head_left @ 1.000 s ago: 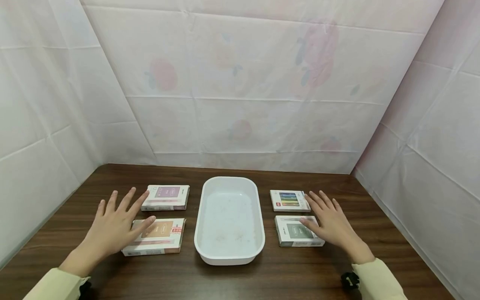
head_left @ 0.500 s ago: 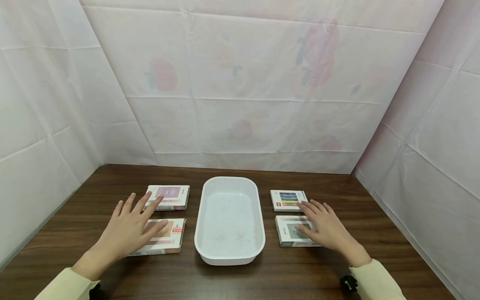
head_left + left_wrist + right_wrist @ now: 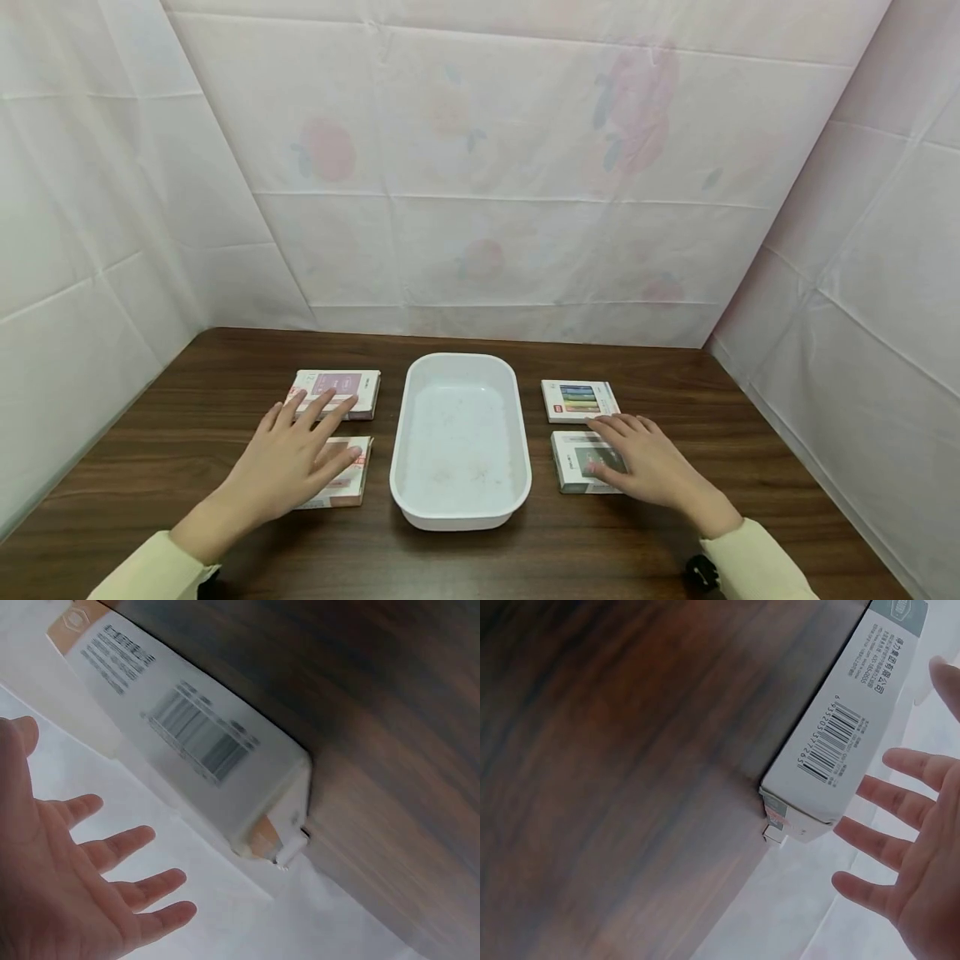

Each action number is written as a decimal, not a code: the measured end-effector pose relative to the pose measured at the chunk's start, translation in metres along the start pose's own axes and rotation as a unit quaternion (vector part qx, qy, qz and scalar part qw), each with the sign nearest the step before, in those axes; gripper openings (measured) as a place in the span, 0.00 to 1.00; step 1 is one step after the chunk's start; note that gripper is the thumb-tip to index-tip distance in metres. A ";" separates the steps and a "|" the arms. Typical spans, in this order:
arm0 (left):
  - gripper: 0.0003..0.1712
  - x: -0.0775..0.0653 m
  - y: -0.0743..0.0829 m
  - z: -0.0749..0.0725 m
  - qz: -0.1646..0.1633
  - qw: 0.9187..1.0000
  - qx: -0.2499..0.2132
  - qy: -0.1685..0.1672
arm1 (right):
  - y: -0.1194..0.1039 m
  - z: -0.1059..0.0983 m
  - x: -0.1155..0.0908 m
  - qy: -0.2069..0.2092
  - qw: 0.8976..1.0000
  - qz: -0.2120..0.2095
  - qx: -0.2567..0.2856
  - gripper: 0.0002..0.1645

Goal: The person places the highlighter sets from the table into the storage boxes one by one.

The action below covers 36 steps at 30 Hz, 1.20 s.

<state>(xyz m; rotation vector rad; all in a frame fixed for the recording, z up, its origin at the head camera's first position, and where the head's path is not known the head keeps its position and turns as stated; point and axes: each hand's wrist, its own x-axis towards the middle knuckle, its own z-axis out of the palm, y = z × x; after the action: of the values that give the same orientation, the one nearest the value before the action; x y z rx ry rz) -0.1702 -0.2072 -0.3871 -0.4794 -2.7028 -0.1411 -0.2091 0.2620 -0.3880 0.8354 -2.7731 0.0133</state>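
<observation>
My left hand [image 3: 288,467] is spread over a white box with an orange label [image 3: 347,483], its fingers straight. Its fingertips overlap the near edge of a purple-labelled white box [image 3: 337,383] behind. In the left wrist view, a gap shows between the hand [image 3: 82,877] and the orange-marked box's barcode side [image 3: 195,735]. On the other side, my right hand [image 3: 648,467] hovers over a green-labelled white box [image 3: 577,467], fingers extended and slightly bent. Behind that lies a flat box picturing coloured sticks [image 3: 577,400]. Neither hand grips anything.
A white rectangular tray [image 3: 459,433] with rounded corners stands between the two pairs of boxes. The dark wood-grain table [image 3: 465,567] is bordered by pale patterned cloth [image 3: 480,167] at the back and sides.
My left hand has moved right, farther over the orange-labelled box. My right hand has shifted slightly left and toward me, over the green-labelled box. Boxes and tray have stayed put.
</observation>
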 end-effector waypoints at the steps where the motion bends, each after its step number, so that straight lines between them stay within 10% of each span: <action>1: 0.36 0.000 0.002 0.000 0.001 1.000 -0.002 0.001 | 0.000 0.000 0.000 -0.003 1.000 0.000 0.003 0.40; 36: 0.33 0.022 0.045 0.013 0.047 0.997 -0.066 0.003 | 0.004 0.004 0.002 -0.044 0.997 -0.045 0.054 0.48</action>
<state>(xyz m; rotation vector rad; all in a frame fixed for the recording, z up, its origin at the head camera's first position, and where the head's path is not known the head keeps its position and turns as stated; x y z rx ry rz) -0.1783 -0.1563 -0.3887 -0.6426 -2.6695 -0.2945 -0.2137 0.2645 -0.3912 1.0107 -2.8357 0.1149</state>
